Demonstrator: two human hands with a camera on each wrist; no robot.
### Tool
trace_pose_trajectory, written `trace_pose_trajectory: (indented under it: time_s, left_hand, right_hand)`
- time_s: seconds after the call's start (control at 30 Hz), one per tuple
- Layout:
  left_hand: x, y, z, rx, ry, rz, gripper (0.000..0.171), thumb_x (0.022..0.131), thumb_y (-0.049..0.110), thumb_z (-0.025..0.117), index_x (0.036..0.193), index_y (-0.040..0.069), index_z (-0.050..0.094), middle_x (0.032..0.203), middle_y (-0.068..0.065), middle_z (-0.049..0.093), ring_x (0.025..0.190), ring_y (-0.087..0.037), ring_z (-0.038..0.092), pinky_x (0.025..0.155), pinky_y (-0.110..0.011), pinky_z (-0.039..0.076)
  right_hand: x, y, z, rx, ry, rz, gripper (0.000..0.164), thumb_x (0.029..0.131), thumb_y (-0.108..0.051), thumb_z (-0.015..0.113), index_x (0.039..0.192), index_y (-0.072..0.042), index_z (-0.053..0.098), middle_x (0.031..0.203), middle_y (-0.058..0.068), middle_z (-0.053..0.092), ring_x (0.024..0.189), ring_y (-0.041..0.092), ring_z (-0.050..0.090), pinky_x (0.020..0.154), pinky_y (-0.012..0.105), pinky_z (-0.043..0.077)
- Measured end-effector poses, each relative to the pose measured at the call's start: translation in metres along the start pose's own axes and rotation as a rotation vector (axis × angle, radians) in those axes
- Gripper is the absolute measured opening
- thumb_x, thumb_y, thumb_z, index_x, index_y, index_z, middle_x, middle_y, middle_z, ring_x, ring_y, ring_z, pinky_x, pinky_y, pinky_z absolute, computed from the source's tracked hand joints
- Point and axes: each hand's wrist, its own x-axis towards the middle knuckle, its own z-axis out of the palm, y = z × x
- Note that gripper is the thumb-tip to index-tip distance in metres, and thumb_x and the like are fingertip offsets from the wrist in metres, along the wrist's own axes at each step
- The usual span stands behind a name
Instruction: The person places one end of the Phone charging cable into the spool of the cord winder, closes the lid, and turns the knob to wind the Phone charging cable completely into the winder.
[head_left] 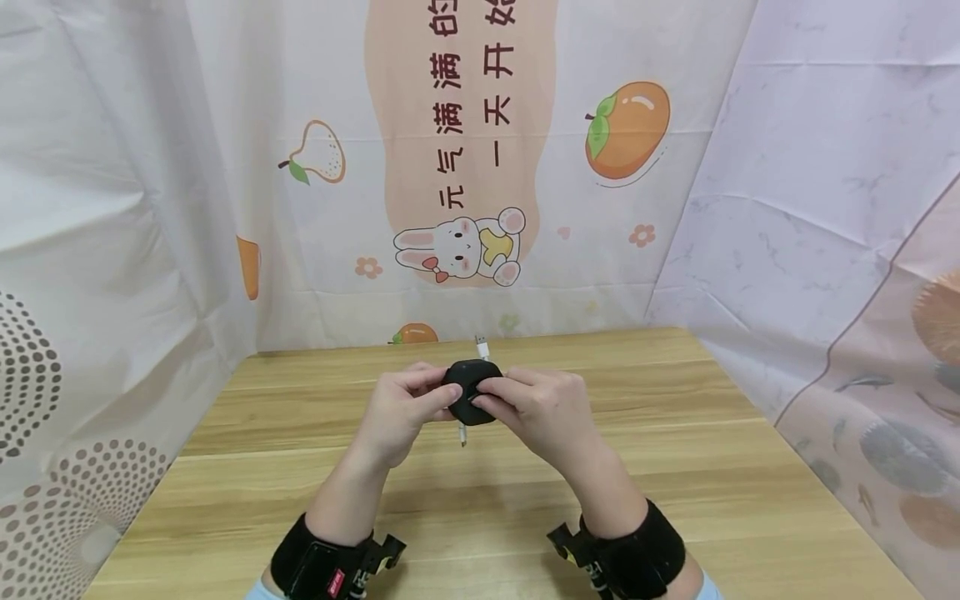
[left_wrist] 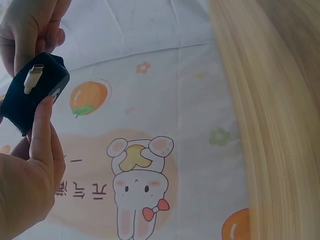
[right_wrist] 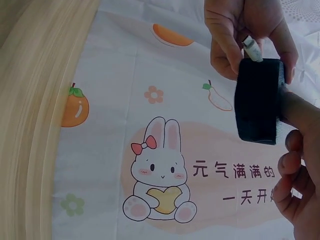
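Observation:
A black, rounded cable winder (head_left: 469, 367) is held up over the table by both hands. One white USB plug (head_left: 482, 348) sticks out at its far side, and a smaller white connector (head_left: 462, 434) pokes out at its near side. My left hand (head_left: 401, 412) grips the winder's left edge, thumb on the upper face. With thumb and forefinger, my right hand (head_left: 543, 408) pinches at the middle of that face, right of the left thumb. In the left wrist view the small connector (left_wrist: 34, 77) lies against the black side wall. Any cable inside is hidden.
Beneath the hands lies a wood-grain table (head_left: 480, 508). A white printed cloth (head_left: 315, 233) with a rabbit and fruit hangs behind its far edge. More cloth drapes both sides, with a left curtain (head_left: 97, 250) and a right curtain (head_left: 810, 208).

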Motion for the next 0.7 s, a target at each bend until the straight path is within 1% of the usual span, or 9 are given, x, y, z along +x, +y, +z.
trace_pose_trajectory:
  time_s: [0.13,0.4,0.57,0.7]
  left_hand:
    - [-0.0001,0.0000,0.0005,0.007,0.006,0.008,0.031,0.092,-0.003,0.071,0.119,-0.016,0.067,0.104,-0.020,0.061,0.093,-0.029,0.071,0.075,-0.045,0.061]
    - [0.0008,-0.0008,-0.0003,0.004,0.014,0.004,0.031,0.092,-0.002,0.071,0.120,-0.016,0.066,0.105,-0.020,0.061,0.094,-0.029,0.071,0.075,-0.045,0.061]
    - [0.0015,-0.0006,-0.0003,0.002,0.034,-0.002,0.031,0.092,-0.002,0.071,0.119,-0.016,0.067,0.105,-0.019,0.062,0.093,-0.028,0.070,0.076,-0.046,0.060]
    - [0.0013,-0.0007,-0.0015,0.012,0.047,0.006,0.031,0.092,-0.002,0.071,0.119,-0.016,0.067,0.105,-0.019,0.062,0.093,-0.026,0.068,0.077,-0.045,0.060]
  right_hand:
    - [-0.0002,0.0001,0.0009,-0.008,0.018,-0.004,0.015,0.080,-0.027,0.088,0.087,-0.015,0.080,0.073,-0.006,0.069,0.054,0.009,0.064,0.045,0.025,0.049]
    - [-0.0009,0.0015,0.0041,0.005,0.037,0.009,0.015,0.080,-0.026,0.087,0.088,-0.016,0.081,0.071,-0.007,0.068,0.054,0.009,0.063,0.045,0.025,0.048]
    - [-0.0017,0.0041,0.0054,0.032,0.028,0.014,0.014,0.081,-0.025,0.086,0.092,-0.017,0.082,0.068,-0.007,0.062,0.049,0.006,0.054,0.042,0.021,0.041]
    - [-0.0020,0.0046,0.0049,0.050,0.017,0.013,0.014,0.084,-0.025,0.085,0.096,-0.018,0.083,0.067,-0.007,0.060,0.047,0.004,0.047,0.041,0.018,0.036]
